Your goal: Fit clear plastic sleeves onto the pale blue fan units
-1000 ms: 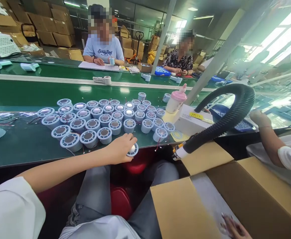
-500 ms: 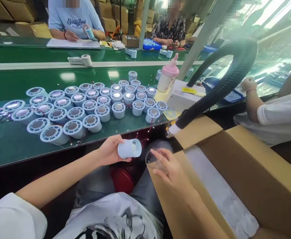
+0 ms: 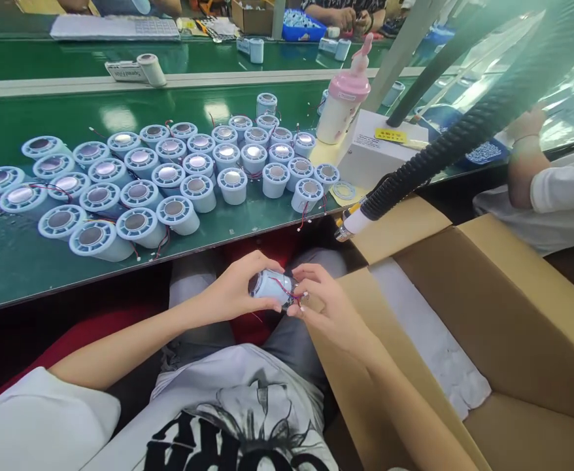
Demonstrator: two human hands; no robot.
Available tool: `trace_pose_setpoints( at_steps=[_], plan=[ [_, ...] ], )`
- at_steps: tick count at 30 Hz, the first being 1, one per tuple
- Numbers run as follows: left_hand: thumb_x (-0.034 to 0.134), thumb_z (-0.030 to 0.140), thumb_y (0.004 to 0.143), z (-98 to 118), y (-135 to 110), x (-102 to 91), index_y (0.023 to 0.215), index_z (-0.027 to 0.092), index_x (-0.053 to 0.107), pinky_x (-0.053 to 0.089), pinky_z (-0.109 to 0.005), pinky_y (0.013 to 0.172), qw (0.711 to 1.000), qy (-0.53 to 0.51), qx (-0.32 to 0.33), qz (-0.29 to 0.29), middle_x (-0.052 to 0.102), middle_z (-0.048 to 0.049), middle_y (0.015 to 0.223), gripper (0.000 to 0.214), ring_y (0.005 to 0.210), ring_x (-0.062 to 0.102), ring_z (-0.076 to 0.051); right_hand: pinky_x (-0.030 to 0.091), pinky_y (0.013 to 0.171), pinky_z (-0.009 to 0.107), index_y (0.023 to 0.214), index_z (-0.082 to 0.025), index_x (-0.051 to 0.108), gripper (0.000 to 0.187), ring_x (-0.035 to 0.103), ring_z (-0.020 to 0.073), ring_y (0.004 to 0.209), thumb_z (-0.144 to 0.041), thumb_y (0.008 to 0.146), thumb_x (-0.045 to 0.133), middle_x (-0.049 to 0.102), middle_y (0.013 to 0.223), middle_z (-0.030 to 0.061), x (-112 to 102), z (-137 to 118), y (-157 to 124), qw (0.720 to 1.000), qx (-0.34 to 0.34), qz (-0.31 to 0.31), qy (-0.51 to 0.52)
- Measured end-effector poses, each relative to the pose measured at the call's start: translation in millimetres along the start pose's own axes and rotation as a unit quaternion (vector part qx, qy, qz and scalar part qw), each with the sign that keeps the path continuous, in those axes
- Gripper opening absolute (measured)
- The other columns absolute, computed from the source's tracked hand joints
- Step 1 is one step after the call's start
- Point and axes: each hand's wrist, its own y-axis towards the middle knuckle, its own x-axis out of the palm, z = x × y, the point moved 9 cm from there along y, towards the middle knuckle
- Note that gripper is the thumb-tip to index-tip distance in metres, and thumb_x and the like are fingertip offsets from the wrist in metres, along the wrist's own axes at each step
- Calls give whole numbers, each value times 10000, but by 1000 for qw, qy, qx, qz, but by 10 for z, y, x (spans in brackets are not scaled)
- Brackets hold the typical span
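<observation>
My left hand (image 3: 235, 288) is wrapped round a pale blue cylindrical part (image 3: 273, 288) with thin red wires, held over my lap. My right hand (image 3: 322, 302) pinches the other end of the same part, fingers closed on it near the wires. Several more of these round blue parts (image 3: 169, 180) with shiny centres stand in rows on the green bench (image 3: 17, 261) just beyond my hands.
An open cardboard box (image 3: 463, 340) with white padding sits at my right. A black corrugated hose (image 3: 463, 131) ends in a white nozzle near the bench edge. A pink-capped bottle (image 3: 346, 98) stands by a white box (image 3: 380, 147). Another person's arm (image 3: 537, 170) is at far right.
I lifted one blue part off the bench edge with my left hand and brought it to my lap; my right hand came out of the box and now grips the part too.
</observation>
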Motion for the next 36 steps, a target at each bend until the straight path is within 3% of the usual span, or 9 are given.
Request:
trace_pose_setpoints(
  at_steps=[6, 10, 13, 15, 19, 22, 26, 31, 36],
  plan=[
    [843, 409, 553, -148, -13, 82, 1128, 231, 645, 458, -391, 954, 997, -70, 36, -9, 533, -91, 1163, 634, 1094, 545, -242, 501, 714, 287, 659, -199, 650, 247, 617, 189, 877, -268, 866, 535, 640, 940, 65, -116, 81, -48, 985, 90, 94, 110],
    [821, 345, 608, -162, -29, 207, 1252, 229, 567, 481, -403, 948, 984, -161, 19, -78, 591, -106, 1225, 701, 1114, 573, -254, 525, 720, 309, 528, -193, 618, 318, 653, 204, 860, -277, 830, 570, 674, 868, 59, -135, 211, -59, 963, 125, 126, 201],
    [778, 308, 673, -164, -47, 278, 1281, 216, 530, 530, -373, 880, 963, -240, -32, -119, 588, -110, 1240, 663, 1075, 599, -242, 558, 756, 351, 612, -203, 672, 271, 663, 228, 932, -321, 842, 587, 703, 973, 66, -128, 227, -56, 956, 115, 110, 247],
    [762, 271, 694, -171, -53, 276, 1270, 212, 524, 533, -367, 880, 948, -293, -61, -112, 578, -104, 1246, 626, 1074, 595, -231, 546, 867, 400, 810, -226, 719, 120, 627, 259, 1072, -335, 798, 670, 675, 1142, 71, -107, 129, -50, 974, 68, 68, 205],
    [723, 279, 738, -218, -94, 306, 1276, 219, 493, 573, -327, 727, 909, -386, -117, -100, 548, -115, 1270, 588, 967, 620, -208, 455, 1029, 431, 1101, -261, 659, 355, 547, 266, 1214, -254, 755, 739, 581, 1315, 78, -86, -80, -115, 999, -41, 30, 18],
    [721, 288, 745, -164, -119, 304, 1309, 261, 476, 561, -297, 729, 913, -378, -98, -117, 503, -104, 1347, 616, 977, 614, -200, 485, 1000, 418, 1128, -251, 617, 362, 568, 262, 1189, -262, 782, 723, 585, 1309, 89, -82, -76, -167, 998, -49, 29, 4],
    [749, 253, 722, -72, -151, 234, 1349, 290, 459, 506, -326, 906, 941, -308, -60, -128, 519, -78, 1353, 692, 1125, 574, -227, 543, 928, 385, 1140, -241, 583, 429, 598, 256, 1142, -290, 751, 756, 634, 1219, 85, -74, -18, -184, 996, -17, 22, 87],
    [790, 198, 661, -79, -152, 243, 1382, 286, 412, 474, -362, 977, 931, -332, -69, -136, 489, -93, 1399, 818, 1187, 555, -241, 552, 908, 373, 1108, -247, 583, 423, 618, 238, 1096, -300, 733, 771, 643, 1179, 71, -33, 103, -180, 981, 37, 15, 187],
    [816, 192, 613, -274, 259, 343, 1306, 174, 492, 469, -373, 965, 907, -400, -101, -84, 601, -129, 1261, 764, 1129, 591, -241, 552, 857, 357, 1054, -244, 555, 437, 624, 221, 1054, -321, 694, 790, 625, 1183, 73, -73, 505, -199, 939, 81, 138, 304]
  ],
)
